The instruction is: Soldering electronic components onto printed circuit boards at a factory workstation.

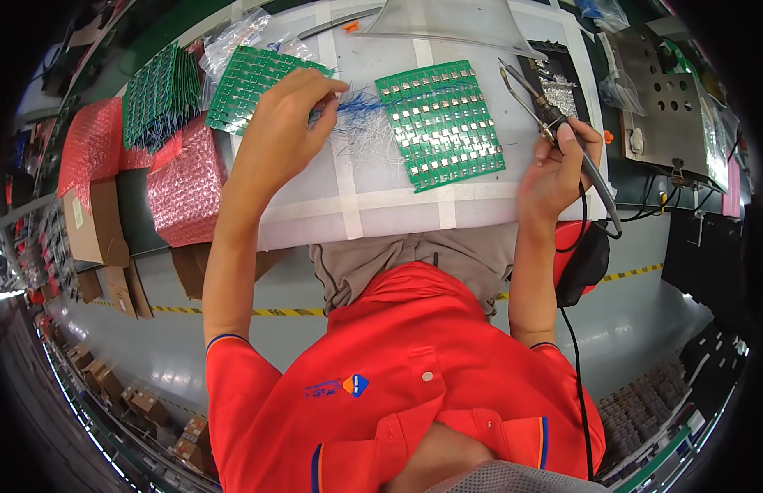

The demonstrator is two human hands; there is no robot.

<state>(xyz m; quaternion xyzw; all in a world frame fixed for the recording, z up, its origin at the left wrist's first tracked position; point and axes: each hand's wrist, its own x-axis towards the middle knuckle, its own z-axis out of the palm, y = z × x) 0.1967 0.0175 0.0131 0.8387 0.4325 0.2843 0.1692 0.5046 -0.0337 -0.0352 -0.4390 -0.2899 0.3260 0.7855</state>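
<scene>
My right hand is wrapped round the grip of a soldering iron. The iron's thin tip and a bent metal tube beside it point up and left, off the right edge of a green circuit board panel with rows of silvery parts. At the left, my left hand has thumb and forefinger drawn together above loose blue and white wires; what lies between them is too small to tell. Behind that hand rests a second green panel, partly covered by it.
Stacked green boards stand at far left by pink bubble wrap and a cardboard box. Behind the panels is a clear plastic shield. A black tray and a perforated metal box flank the right side, with cables below.
</scene>
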